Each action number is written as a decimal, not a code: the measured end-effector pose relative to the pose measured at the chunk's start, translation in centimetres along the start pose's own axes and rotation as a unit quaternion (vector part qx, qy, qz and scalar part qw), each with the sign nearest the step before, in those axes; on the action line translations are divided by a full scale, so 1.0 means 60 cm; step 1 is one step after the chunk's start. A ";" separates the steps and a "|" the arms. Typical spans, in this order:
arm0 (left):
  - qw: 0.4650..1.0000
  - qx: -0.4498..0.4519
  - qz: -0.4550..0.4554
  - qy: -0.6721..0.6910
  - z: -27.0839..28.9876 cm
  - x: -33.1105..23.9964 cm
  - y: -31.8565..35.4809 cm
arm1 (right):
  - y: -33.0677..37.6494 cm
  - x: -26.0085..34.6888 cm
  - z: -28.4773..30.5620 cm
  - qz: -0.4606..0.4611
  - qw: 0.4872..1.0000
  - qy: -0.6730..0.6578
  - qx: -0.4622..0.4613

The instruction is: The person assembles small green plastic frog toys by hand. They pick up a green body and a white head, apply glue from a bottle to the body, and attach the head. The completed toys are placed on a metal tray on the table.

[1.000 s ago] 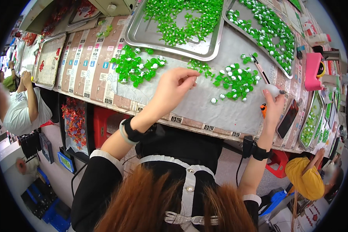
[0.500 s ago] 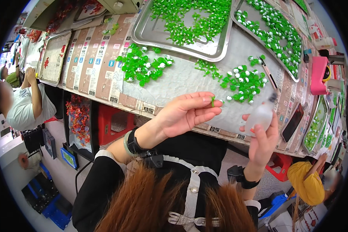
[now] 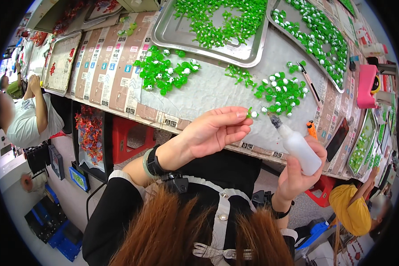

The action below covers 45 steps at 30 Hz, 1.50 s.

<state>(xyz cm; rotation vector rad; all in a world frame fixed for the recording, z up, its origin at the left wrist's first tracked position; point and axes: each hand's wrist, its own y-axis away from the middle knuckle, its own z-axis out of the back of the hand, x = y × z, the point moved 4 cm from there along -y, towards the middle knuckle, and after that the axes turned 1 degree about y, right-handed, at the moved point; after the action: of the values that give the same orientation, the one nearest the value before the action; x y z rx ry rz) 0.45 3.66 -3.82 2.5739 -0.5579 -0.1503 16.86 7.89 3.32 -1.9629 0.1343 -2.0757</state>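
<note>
The left hand (image 3: pixel 213 133) pinches a small green piece (image 3: pixel 249 111) between thumb and forefinger, above the near part of the grey sheet (image 3: pixel 186 102) on the bench, its other fingers loosely bent; holding it by one end seems to leave the rest exposed. The right hand (image 3: pixel 294 181) has its fingers wrapped around a white squeeze bottle (image 3: pixel 300 150), tilted so its dark tip points far and left, presumably to keep the tip near the piece without touching it. Green heaps lie to the left (image 3: pixel 164 73) and right (image 3: pixel 280 95), apparently within easy reach, with the large metal tray (image 3: pixel 175 33) beyond. That tray's far end is cut off, some right fingers are hidden behind the bottle, and whether the white ball beside the pinched piece is attached cannot be told.
</note>
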 end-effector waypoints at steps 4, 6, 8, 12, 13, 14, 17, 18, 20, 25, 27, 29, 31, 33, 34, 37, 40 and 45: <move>1.000 0.000 -0.001 0.000 0.001 0.000 0.001 | 0.004 0.007 0.000 0.031 0.999 0.031 0.021; 1.000 0.003 0.000 0.002 0.000 -0.001 0.002 | 0.008 0.006 0.000 0.025 0.998 0.052 0.020; 1.000 0.013 0.000 -0.004 0.001 -0.001 0.002 | 0.009 0.004 -0.001 0.018 0.998 0.058 0.020; 1.000 0.016 0.002 -0.007 0.000 -0.001 0.003 | 0.008 0.002 -0.003 0.021 0.997 0.067 0.017; 1.000 0.017 0.003 -0.007 0.000 -0.001 0.003 | 0.007 0.002 -0.003 0.018 0.997 0.071 0.009; 1.000 0.017 0.003 -0.008 -0.001 -0.001 0.004 | 0.006 0.002 -0.003 0.015 0.997 0.075 0.000; 1.000 0.018 0.005 -0.008 -0.002 0.000 0.004 | 0.007 0.002 -0.003 0.009 0.997 0.080 -0.005; 1.000 0.018 0.006 -0.008 -0.002 0.000 0.004 | 0.007 0.002 -0.002 0.007 0.997 0.080 -0.003; 1.000 0.019 0.008 -0.007 -0.003 0.000 0.004 | 0.007 0.004 -0.003 0.016 0.996 0.084 -0.002; 1.000 0.019 0.009 -0.002 -0.001 -0.001 0.003 | 0.005 0.006 -0.005 0.017 0.995 0.098 0.014; 1.000 0.016 0.007 -0.003 0.000 -0.001 0.003 | 0.006 0.005 -0.004 0.017 0.994 0.102 0.018; 1.000 0.010 -0.005 -0.027 -0.001 -0.002 0.004 | 0.007 0.004 -0.003 0.013 0.996 0.093 -0.002; 0.996 -0.005 -0.047 -0.078 -0.004 -0.007 0.005 | 0.007 0.005 0.000 0.010 0.997 0.071 -0.029; 0.980 -0.028 -0.117 -0.157 -0.008 -0.013 0.006 | 0.008 0.004 0.006 0.009 0.997 0.034 -0.066; 0.975 -0.026 -0.136 -0.175 -0.009 -0.015 0.007 | 0.007 0.004 0.006 0.001 0.997 0.038 -0.060; 0.961 -0.018 -0.178 -0.209 -0.013 -0.018 0.010 | 0.007 0.005 0.009 -0.018 0.998 0.051 -0.034; 0.959 -0.014 -0.187 -0.212 -0.014 -0.018 0.011 | 0.008 0.005 0.008 -0.017 0.998 0.064 -0.010; 0.958 -0.016 -0.192 -0.213 -0.015 -0.018 0.012 | 0.008 0.005 0.005 -0.016 0.998 0.058 -0.007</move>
<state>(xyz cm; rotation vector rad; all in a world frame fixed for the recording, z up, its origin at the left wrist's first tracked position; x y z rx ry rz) -0.63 3.95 -2.65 2.5968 -0.1865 -0.8542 17.21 7.40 3.53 -1.8647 0.1430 -2.2150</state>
